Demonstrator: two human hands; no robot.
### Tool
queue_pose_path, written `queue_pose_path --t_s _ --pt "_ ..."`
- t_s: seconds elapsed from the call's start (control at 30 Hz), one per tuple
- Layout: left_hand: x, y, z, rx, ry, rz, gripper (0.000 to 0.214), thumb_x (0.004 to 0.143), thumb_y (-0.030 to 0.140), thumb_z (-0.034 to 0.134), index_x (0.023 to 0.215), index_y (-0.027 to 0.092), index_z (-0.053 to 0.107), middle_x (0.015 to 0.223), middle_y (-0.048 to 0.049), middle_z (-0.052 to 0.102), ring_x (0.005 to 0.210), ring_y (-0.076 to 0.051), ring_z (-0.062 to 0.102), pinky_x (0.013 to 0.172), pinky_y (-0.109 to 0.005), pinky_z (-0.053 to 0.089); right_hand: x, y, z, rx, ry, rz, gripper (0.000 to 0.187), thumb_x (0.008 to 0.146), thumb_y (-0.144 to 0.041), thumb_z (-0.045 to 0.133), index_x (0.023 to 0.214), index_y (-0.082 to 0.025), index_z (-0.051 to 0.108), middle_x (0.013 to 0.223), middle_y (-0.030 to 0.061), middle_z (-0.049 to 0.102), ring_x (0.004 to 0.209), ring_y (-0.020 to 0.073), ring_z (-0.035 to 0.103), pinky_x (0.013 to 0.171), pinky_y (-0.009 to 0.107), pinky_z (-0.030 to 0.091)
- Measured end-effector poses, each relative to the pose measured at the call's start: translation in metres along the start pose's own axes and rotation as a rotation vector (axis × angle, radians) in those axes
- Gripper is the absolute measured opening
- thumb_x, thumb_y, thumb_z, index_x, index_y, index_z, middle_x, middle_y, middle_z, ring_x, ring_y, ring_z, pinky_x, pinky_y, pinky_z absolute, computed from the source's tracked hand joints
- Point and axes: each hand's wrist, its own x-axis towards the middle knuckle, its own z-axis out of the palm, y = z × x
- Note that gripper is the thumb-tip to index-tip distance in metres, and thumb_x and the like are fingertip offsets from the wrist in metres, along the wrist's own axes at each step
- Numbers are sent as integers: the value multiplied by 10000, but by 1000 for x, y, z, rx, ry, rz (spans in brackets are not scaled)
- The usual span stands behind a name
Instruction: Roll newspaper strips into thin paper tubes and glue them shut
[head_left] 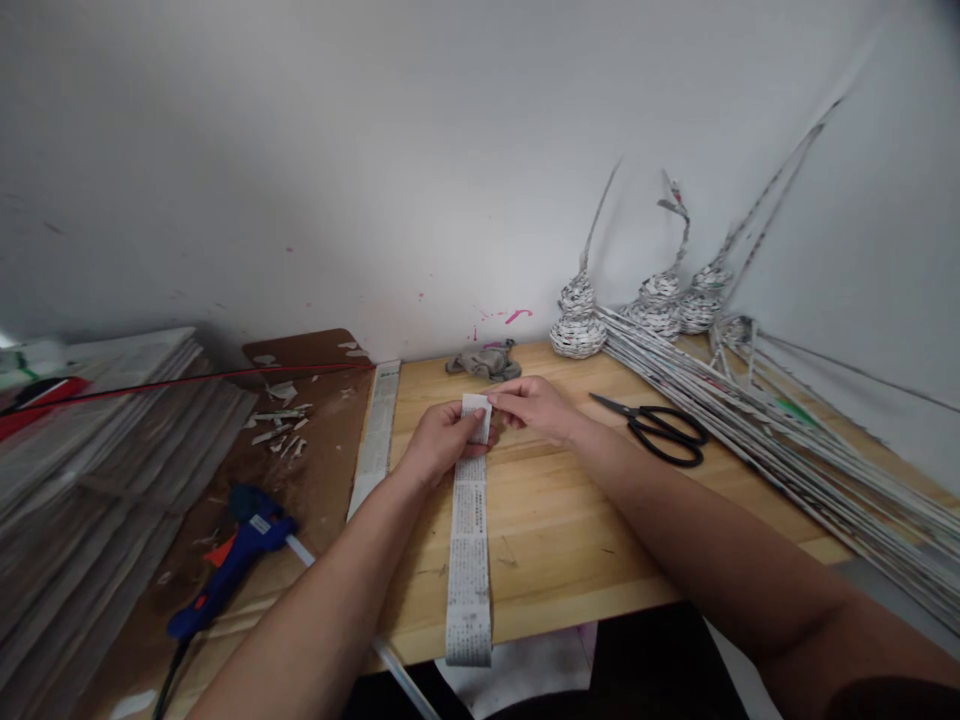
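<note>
While the left hand [441, 440] pinches a newspaper strip [470, 540] near its far end, thumb on top and fingers beneath, the right hand [534, 408] holds that end's corner between closed fingers. The strip runs past the tabletop's [570, 540] front edge, left of the scissors [634, 411].

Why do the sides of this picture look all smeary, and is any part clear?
In the head view, the stack of paper at far left looks smeared, perhaps from the wide lens; in the same head view, the printed paper strip and the scissors look sharper; also in the head view, the top right corner turns dark.
</note>
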Motion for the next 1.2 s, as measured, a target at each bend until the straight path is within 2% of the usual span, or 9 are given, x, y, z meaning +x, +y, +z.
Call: queue_pose_path --t_s 0.2,0.33,0.5,0.67,0.8,0.93,1.03,1.2 --pt "0 -2 0 4 9 17 398 744 505 712 919 149 691 784 -71 706 730 -184 657 653 -304 543 0 -1 1 30 60 14 264 680 -354 755 811 -124 753 542 -17 583 482 73 458 432 208 317" --pt "-2 0 2 -18 15 14 365 731 461 739 927 154 707 797 -65 712 744 -180 661 653 -294 543 1 0 1 15 66 -10 283 665 -383 772 785 -129 744 539 -24 574 469 70 441 427 216 299" --pt "-2 4 3 -122 46 -53 303 695 343 787 904 133 721 801 -63 712 724 -168 653 641 -293 564 2 3 -1 -18 98 -58 323 655 -432 778 765 -134 721 528 -33 551 463 73 439 419 216 304" --pt "0 3 1 -225 22 -101 211 752 224 738 937 125 723 900 -88 730 753 -170 686 635 -268 579 2 3 0 -1 116 -86 354 627 -474 798 682 -153 658 523 -49 527 454 67 414 425 218 292" --pt "-1 3 1 -223 2 -105 216 786 262 730 948 119 722 863 -104 739 731 -178 699 649 -282 586 0 2 3 16 127 -86 382 630 -495 797 644 -160 615 521 -52 514 460 69 408 432 223 278" --pt "-2 3 1 -175 27 -96 263 777 347 747 900 116 726 779 -96 729 692 -172 684 608 -266 572 -1 2 3 45 93 -60 434 659 -556 767 632 -165 582 519 -50 508 459 69 416 431 220 272" --pt "-1 4 0 -185 29 -79 300 767 371 751 941 128 728 828 -94 736 716 -175 678 585 -265 568 0 2 0 76 43 -16 469 681 -611 731 666 -158 608 579 -21 570 502 83 488 448 219 302" --pt "0 5 -1 -216 22 -44 304 764 382 750 945 138 729 882 -89 739 735 -154 669 594 -241 561 0 3 -5 106 -81 16 452 620 -518 820 856 -144 728 633 -1 632 556 88 527 483 215 314"
